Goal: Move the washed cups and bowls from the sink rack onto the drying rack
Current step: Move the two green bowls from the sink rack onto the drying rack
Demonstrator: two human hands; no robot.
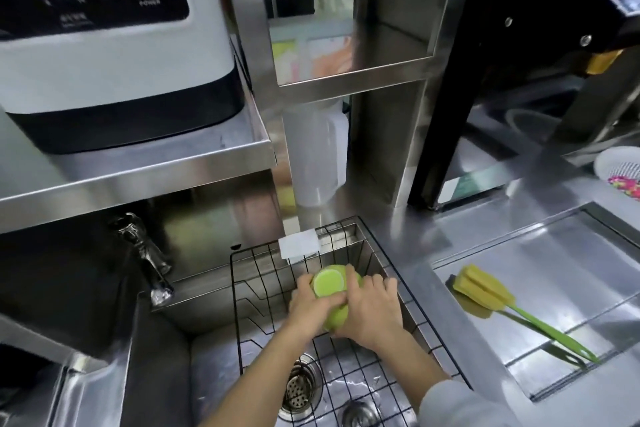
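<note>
Green cups are sitting between both hands over the black wire rack in the sink. One cup is lying with its round base facing up and toward the camera; a second green one is peeking out just below it, mostly covered. The left hand is curling around the left side, thumb laid across the front. The right hand is closing on the right side, fingers wrapping over the top. Both are gripping the green stack.

How many cups are nested is hard to tell, since the palms are hiding most of them. The right sleeve is being cut off by the lower edge. The drain is showing through the wires below the forearms.

To the right, a steel counter is holding a recessed tray where a sponge brush with a green handle is lying; room beside it is lying open. A white basket is cut off at the right edge. A faucet is standing left of the rack, under a shelf carrying a white appliance.
</note>
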